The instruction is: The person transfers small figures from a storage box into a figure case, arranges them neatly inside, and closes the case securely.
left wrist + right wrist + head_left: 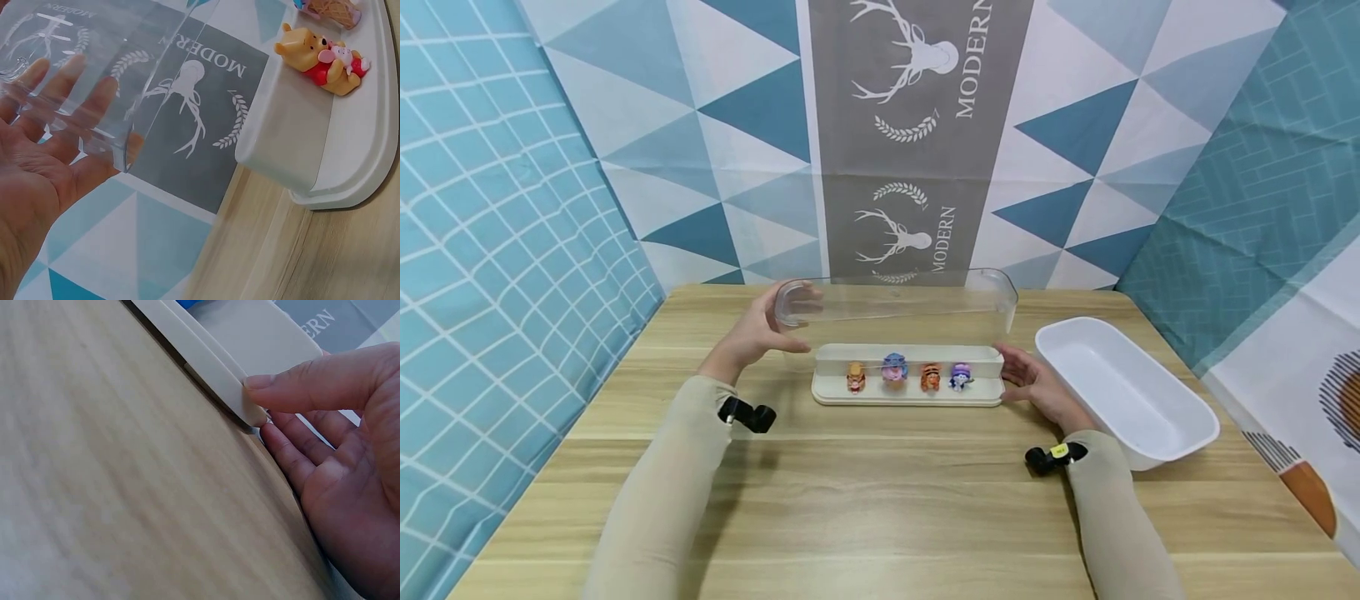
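Wooden table (880,500), patterned backdrop. One clear cover (895,300) is held raised above one cream base (907,392) by the left hand (760,329), fingers curled round its left end. The right hand (1033,385) is laid against the base's right end, fingers nearly straight. Four figurines (907,375) are counted in a row; one white tub (1123,392) is set apart, right. Risk judged: a tilted cover could topple figurines.

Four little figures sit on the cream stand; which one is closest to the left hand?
The yellow bear figure in red, at the left end of the row on the cream stand. The other three sit further toward the right hand, away from the left hand.
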Demonstrator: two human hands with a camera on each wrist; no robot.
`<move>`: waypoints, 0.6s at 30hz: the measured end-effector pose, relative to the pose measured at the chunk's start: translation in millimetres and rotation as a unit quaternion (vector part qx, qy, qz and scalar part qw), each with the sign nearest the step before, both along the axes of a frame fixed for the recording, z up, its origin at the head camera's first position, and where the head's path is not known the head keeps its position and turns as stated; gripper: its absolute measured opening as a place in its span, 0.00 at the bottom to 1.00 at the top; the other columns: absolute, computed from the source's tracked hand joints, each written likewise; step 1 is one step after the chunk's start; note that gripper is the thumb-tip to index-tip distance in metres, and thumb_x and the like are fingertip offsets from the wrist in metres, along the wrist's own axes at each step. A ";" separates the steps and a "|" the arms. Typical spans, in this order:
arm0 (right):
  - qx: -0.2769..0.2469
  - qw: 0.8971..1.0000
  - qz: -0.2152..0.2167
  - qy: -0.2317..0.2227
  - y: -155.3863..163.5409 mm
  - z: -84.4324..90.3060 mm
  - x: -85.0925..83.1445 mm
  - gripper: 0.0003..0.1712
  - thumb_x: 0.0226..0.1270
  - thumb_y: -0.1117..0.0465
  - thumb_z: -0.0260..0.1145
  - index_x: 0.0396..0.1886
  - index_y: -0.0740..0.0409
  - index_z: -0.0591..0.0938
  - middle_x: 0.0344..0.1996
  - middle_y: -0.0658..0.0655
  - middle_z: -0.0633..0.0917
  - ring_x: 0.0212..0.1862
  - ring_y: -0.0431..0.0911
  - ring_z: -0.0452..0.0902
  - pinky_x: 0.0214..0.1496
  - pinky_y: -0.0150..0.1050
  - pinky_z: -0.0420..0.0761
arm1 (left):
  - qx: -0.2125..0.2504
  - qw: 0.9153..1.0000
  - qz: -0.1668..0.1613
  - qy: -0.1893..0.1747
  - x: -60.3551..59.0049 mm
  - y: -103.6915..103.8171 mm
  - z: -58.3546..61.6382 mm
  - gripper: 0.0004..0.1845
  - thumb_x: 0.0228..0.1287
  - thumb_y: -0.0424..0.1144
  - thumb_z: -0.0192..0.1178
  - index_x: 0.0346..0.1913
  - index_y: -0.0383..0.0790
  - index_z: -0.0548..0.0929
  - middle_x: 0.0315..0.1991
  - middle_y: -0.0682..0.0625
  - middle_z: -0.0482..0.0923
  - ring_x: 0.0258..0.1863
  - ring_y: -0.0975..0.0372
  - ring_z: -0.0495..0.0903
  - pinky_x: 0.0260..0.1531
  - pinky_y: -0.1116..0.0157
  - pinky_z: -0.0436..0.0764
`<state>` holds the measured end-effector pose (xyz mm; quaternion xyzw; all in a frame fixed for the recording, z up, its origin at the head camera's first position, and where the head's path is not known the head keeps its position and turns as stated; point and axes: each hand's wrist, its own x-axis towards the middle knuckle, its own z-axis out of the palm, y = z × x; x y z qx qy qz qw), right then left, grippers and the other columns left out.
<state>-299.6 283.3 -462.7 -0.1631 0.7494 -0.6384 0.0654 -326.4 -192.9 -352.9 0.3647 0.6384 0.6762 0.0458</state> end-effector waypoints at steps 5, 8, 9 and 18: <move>0.000 1.000 -0.005 -0.001 -0.6 0.0 -0.1 0.51 0.50 0.85 0.65 0.75 0.72 0.56 0.73 0.73 0.59 0.59 0.33 0.71 0.67 0.32 0.71 | -0.009 1.000 -0.003 -0.011 -2.0 5.5 -0.1 0.47 0.39 0.12 0.69 0.68 0.34 0.67 0.61 0.50 0.75 0.60 0.54 0.75 0.52 0.62 0.82; -0.003 1.000 -0.006 0.002 -1.1 0.0 0.0 0.51 0.48 0.86 0.65 0.75 0.73 0.57 0.74 0.72 0.57 0.58 0.31 0.71 0.65 0.30 0.71 | -0.015 1.000 -0.008 -0.008 -5.1 8.4 -1.8 0.49 0.38 0.13 0.70 0.69 0.28 0.63 0.61 0.49 0.75 0.62 0.49 0.74 0.54 0.61 0.82; -0.004 1.000 -0.007 0.004 -1.2 0.2 0.0 0.51 0.48 0.86 0.65 0.75 0.73 0.57 0.75 0.71 0.56 0.58 0.31 0.71 0.65 0.28 0.71 | -0.016 1.000 -0.011 -0.008 -6.5 9.4 -2.5 0.48 0.39 0.13 0.70 0.69 0.29 0.64 0.61 0.50 0.76 0.62 0.48 0.74 0.54 0.61 0.82; -0.003 1.000 -0.007 0.012 -1.1 -0.8 -0.1 0.50 0.46 0.86 0.65 0.73 0.74 0.58 0.76 0.69 0.54 0.59 0.29 0.70 0.64 0.25 0.70 | -0.010 1.000 -0.022 -0.012 -10.1 15.0 -8.0 0.47 0.39 0.14 0.71 0.67 0.40 0.70 0.58 0.51 0.76 0.62 0.45 0.72 0.53 0.61 0.82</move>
